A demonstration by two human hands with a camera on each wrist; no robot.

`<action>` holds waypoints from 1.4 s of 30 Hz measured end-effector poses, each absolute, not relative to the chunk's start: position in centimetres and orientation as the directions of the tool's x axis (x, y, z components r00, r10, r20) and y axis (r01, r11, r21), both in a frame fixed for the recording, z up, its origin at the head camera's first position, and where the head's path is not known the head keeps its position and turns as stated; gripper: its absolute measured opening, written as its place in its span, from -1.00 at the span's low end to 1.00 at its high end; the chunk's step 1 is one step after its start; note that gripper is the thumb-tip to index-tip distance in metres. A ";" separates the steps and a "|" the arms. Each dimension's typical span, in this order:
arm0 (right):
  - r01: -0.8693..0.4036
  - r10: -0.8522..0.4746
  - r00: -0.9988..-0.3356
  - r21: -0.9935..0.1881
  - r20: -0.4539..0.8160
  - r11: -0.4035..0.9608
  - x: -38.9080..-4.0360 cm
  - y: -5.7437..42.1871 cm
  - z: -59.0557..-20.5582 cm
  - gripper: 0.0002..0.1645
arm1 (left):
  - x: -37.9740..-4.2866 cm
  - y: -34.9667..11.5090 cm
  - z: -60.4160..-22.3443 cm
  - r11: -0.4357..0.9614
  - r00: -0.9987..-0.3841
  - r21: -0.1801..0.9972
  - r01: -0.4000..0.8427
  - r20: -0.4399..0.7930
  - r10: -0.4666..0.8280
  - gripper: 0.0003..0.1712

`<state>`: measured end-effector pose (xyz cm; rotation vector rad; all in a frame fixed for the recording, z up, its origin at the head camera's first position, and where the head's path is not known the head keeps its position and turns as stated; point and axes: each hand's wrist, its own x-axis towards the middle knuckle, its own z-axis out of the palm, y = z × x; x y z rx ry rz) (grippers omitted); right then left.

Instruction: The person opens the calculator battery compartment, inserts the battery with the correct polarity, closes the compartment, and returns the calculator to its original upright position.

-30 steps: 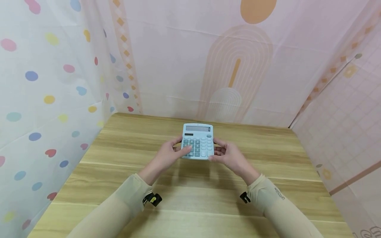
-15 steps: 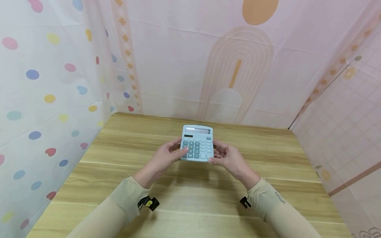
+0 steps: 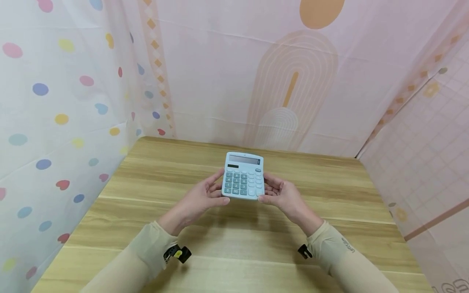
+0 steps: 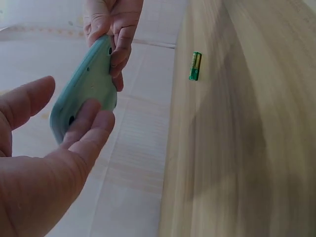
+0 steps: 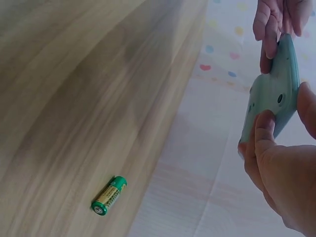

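The pale blue calculator (image 3: 243, 175) is at the middle of the head frame, raised off the table (image 3: 242, 260). It lies between my left hand (image 3: 199, 199) and my right hand (image 3: 287, 199); both touch it, so neither is nearer. Its long axis runs up and down that frame, display (image 3: 243, 159) uppermost. With the right I pinch its right edge, thumb in front at the lower right corner, fingers behind. My left grip is spread: fingers rest against the back, thumb apart from the front, near the lower left corner. The casing has rounded corners, grey-blue number keys (image 3: 236, 180) and paler ones beside them. In the right wrist view a green battery (image 5: 108, 195) lies on the table, lower left. Pink patterned cloth (image 3: 205, 81) fills the head frame's upper middle.
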<state>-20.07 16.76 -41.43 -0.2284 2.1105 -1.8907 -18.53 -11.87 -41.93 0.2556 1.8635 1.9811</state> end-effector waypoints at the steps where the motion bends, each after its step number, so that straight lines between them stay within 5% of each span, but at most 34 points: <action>1: 0.078 -0.311 -0.944 -0.989 -0.113 0.123 -20.0 16.8 -41.4 0.01 | -18.4 -11.9 -42.0 -0.035 -0.898 0.985 -0.166 -0.137 0.418 0.16; 26: 0.037 -0.300 -0.949 -0.981 -0.095 0.192 -19.8 16.4 -41.5 -0.03 | -17.8 -12.4 -42.8 -0.141 -0.910 0.982 -0.129 -0.061 0.410 0.00; 33: 0.018 -0.276 -0.959 -0.982 -0.071 0.188 -20.0 16.2 -41.5 -0.22 | -18.1 -12.4 -42.6 -0.102 -0.914 0.986 -0.131 -0.080 0.398 -0.06; 42: 0.066 -0.279 -0.955 -0.990 -0.098 0.121 -20.1 16.6 -42.0 -0.15 | -18.3 -12.2 -42.8 -0.016 -0.921 0.991 -0.134 -0.119 0.371 -0.26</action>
